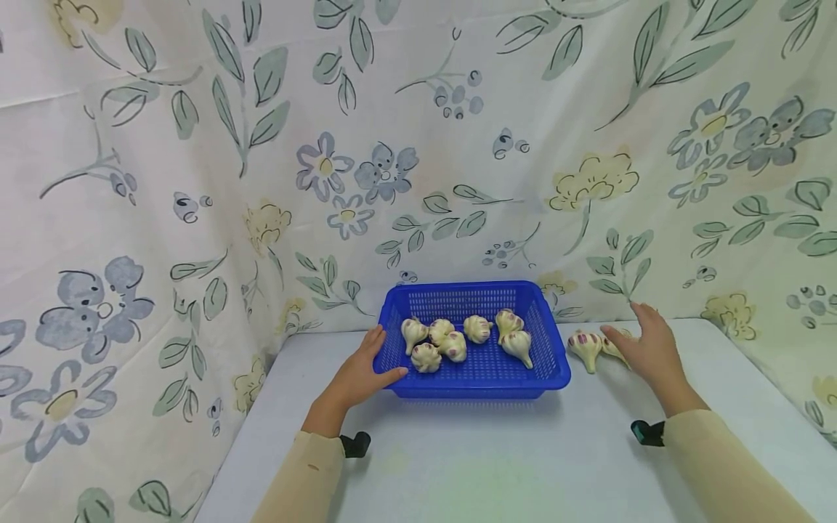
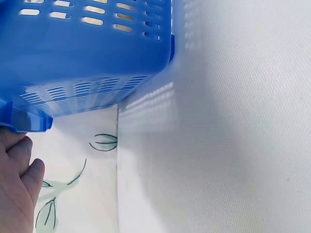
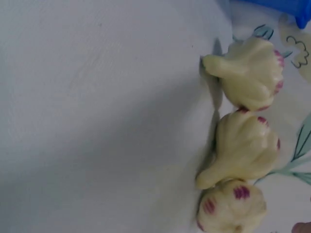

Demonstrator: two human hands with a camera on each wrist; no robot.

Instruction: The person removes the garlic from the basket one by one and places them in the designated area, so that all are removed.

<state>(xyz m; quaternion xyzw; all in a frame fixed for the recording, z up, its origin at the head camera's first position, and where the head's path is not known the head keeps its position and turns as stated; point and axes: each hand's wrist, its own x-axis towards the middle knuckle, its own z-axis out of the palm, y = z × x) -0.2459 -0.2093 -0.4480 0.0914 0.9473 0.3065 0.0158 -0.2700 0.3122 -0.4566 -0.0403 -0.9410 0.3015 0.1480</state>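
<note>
A blue plastic basket (image 1: 471, 385) holds several garlic bulbs (image 1: 426, 357), white with purple marks. My left hand (image 1: 356, 374) holds its left rim near the front corner, thumb over the rim and fingers along the outside. In the left wrist view, the bent fingers (image 2: 33, 177) meet the basket's rim (image 2: 29, 119). To the right of the basket, my right hand (image 1: 654, 354) hovers with fingers spread, holding nothing. Beside it lie a garlic bulb (image 1: 585, 349) and another bulb (image 1: 615, 350), partly covered by the hand. The right wrist view shows three bulbs (image 3: 248, 145) in a row.
Everything stands on a white table (image 1: 458, 465). A floral cloth (image 1: 418, 145) hangs close behind the basket and along the left side. Dark straps (image 1: 355, 444) sit at both wrists.
</note>
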